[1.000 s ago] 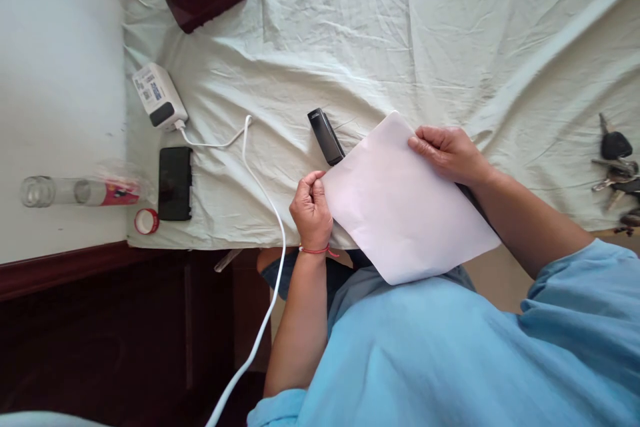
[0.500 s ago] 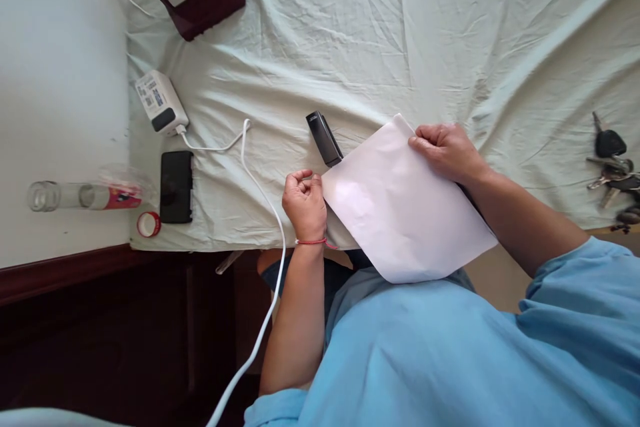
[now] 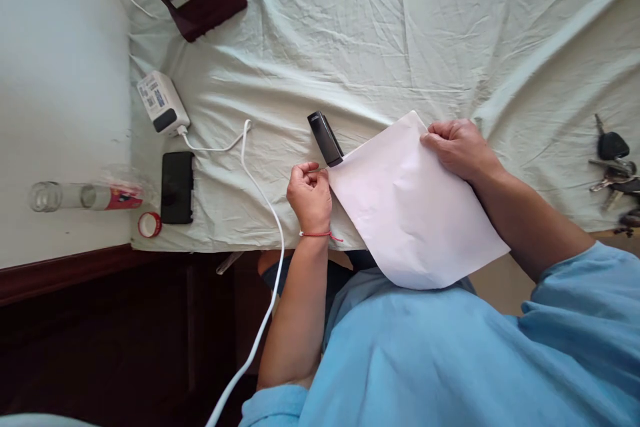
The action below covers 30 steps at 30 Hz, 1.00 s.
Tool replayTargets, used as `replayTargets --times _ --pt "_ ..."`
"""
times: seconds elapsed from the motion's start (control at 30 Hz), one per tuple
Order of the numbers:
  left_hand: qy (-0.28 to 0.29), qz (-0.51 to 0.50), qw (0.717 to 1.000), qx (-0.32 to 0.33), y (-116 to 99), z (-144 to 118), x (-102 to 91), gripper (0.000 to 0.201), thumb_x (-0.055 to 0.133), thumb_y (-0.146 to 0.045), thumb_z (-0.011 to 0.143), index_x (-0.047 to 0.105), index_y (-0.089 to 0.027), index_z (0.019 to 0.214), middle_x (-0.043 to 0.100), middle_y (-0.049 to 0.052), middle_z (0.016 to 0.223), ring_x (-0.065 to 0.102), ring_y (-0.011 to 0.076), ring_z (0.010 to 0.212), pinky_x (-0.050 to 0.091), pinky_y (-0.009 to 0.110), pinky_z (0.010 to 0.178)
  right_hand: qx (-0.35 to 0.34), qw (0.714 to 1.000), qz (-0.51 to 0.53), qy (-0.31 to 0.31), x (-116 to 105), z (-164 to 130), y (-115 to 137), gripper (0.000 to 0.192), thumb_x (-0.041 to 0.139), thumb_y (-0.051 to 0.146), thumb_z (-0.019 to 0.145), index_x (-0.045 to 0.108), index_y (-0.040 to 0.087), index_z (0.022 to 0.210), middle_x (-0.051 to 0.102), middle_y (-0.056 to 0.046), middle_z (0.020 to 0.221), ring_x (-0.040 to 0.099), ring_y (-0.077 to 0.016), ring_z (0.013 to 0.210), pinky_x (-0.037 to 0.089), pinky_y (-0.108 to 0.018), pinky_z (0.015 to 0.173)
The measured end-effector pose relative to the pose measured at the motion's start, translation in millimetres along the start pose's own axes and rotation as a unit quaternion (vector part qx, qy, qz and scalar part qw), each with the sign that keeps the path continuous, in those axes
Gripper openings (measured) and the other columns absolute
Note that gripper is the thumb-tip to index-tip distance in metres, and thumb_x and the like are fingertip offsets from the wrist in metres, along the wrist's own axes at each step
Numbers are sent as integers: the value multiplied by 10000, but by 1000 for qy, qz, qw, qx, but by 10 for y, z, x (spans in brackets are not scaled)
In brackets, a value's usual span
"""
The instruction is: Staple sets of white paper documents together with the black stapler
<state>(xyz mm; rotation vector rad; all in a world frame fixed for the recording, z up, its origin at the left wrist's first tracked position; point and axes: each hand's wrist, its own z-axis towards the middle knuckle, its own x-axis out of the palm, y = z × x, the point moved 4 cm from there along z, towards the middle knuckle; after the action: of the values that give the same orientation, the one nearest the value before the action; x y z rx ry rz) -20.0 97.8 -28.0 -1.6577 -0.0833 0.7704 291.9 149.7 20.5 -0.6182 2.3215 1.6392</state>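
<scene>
Paper, a plain white sheet, sits nearest, lying slantwise over the near edge of the cloth-covered bench with its lower corner hanging toward the blue shirt. The left hand is curled nearly closed at the sheet's nine o'clock corner, thumb and forefinger seemingly nipping the edge; the right hand presses its fingers on the twelve o'clock corner, pinching it. Judging by this, the sheet is being squared up or readied for a fold, and the next move would call for both corners kept taut. A black stapler-like thing pokes out from under the sheet at eleven o'clock. Farther off at nine o'clock lie a phone, a charger with its white cable, a red cap, and a clear bottle on its side, uncapped, contents unclear. Keys lie at three o'clock.
</scene>
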Motion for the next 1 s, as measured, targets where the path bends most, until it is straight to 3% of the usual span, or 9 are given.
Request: replayTargets --times 0.2,0.4,0.53,0.73,0.87,1.0 --pt "9 24 1000 14 -124 -41 39 56 755 -209 858 734 -209 911 715 -38 673 648 145 600 486 282 649 37 998 -38 25 -18 -14 19 464 724 350 971 449 242 613 459 -21 597 374 -136 574 277 -356 534" --pt "13 35 999 23 -125 -40 48 41 740 -204 867 731 -215 829 741 -25 695 665 147 623 497 279 655 17 999 -33 20 -36 -5 2 484 765 400 968 487 234 608 466 -10 574 381 -124 549 269 -343 513" --pt "4 4 999 51 -103 -53 55 89 723 -201 911 722 -216 999 716 -36 718 649 140 633 502 268 665 43 999 -27 -2 -84 6 -57 421 760 381 942 534 233 618 500 -11 579 417 -132 523 275 -334 491" --pt "2 48 988 145 -98 -194 9 525 653 -191 994 697 -271 1511 739 17 991 620 144 723 543 297 768 24 1000 6 -2 -105 -9 -60 371 761 374 932 579 235 640 539 -19 556 422 -136 532 279 -309 443" --pt "-15 131 967 219 -126 -291 -46 557 532 -103 1002 807 -279 1453 651 78 1069 634 197 932 571 354 978 76 997 -11 -2 -101 -20 -62 290 712 286 939 597 225 679 551 -23 604 426 -136 556 295 -332 482" --pt "8 190 957 220 -147 -294 -85 632 507 -40 979 831 -317 1445 589 71 1031 588 208 906 567 349 997 84 996 -14 -3 -95 -22 -35 294 694 258 945 569 226 681 536 -23 622 428 -143 566 302 -358 520"
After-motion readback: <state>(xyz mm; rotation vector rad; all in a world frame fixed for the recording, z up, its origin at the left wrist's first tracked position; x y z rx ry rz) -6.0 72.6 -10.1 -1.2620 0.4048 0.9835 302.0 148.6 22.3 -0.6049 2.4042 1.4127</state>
